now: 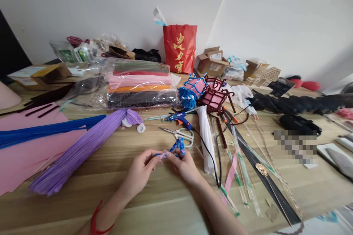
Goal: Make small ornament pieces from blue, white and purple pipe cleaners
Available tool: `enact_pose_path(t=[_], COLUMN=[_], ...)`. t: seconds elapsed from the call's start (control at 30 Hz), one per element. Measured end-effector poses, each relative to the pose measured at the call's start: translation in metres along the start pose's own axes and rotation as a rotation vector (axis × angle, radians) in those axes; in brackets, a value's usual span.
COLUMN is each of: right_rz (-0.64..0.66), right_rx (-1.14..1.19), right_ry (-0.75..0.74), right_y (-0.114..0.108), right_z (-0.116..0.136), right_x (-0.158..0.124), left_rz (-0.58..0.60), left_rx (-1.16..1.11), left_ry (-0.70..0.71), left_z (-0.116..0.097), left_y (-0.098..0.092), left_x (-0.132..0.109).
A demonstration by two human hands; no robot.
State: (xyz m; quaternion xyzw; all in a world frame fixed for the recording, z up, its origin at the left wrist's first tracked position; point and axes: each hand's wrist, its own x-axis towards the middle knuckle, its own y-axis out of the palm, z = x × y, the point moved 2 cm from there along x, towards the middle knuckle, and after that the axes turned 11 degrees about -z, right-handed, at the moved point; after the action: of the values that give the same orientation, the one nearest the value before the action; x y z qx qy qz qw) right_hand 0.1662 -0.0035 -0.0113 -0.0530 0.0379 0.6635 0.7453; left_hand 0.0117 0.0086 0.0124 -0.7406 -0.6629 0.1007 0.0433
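Note:
Low over the front of the table, my left hand (143, 165) is closed in a pinch on one end of a small looped blue-and-purple craft piece (178, 146), which looks like bent pipe cleaner. My right hand (185, 167) pinches the same piece close by, its loop rising above the fingers. Just beyond the hands lie scissors (180, 134) with pale handles, and a blue glue gun (179, 117) behind them. The fingertips hide the part of the piece between them.
Left are a purple pipe cleaner bundle (82, 147), a blue bundle (52, 128) and pink sheets (30, 147). A white bundle (205, 139), the glue gun's black cord (206, 149) and wrapped sticks (242, 169) lie right. Behind stand netted pink pieces (213, 99) and a red bag (180, 49).

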Motion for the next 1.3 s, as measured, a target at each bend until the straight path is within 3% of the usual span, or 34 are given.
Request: enact_pose_path(t=[0.13,0.3,0.4,0.53,0.67,0.8,1.03,1.3], right_rz=[0.061,0.012,0.044,0.023,0.035,0.074,0.109,0.135], right_rx=[-0.039,-0.277,-0.347,-0.212,-0.036,0.033,0.134,0.388], right_ry=[0.027,-0.336,-0.432,-0.222,-0.035,0.029,0.102,0.246], right_y=[0.003,0.004,0.007,0.008,0.008,0.007,0.006,0.004], right_z=[-0.002,0.007,0.009,-0.001,-0.008,-0.003,-0.002,-0.003], right_x=[-0.002,-0.008,-0.01,-0.008,-0.006,-0.005,-0.002,0.0], left_rz=[-0.065,-0.051,-0.107,-0.183,-0.18,-0.136,-0.014,0.102], left_rx=[-0.006,-0.036,0.044,0.185,0.312,0.357,0.381,0.591], left_ry=[-0.058,-0.19,-0.111,0.095,0.291,0.463,0.604,0.977], left_z=[0.003,0.013,0.014,0.007,0.0,0.0,0.005,-0.003], left_y=[0.0,0.001,0.001,0.002,0.004,0.003,0.0,-0.01], left_x=[0.001,0.003,0.002,-0.007,-0.013,-0.011,-0.009,-0.009])
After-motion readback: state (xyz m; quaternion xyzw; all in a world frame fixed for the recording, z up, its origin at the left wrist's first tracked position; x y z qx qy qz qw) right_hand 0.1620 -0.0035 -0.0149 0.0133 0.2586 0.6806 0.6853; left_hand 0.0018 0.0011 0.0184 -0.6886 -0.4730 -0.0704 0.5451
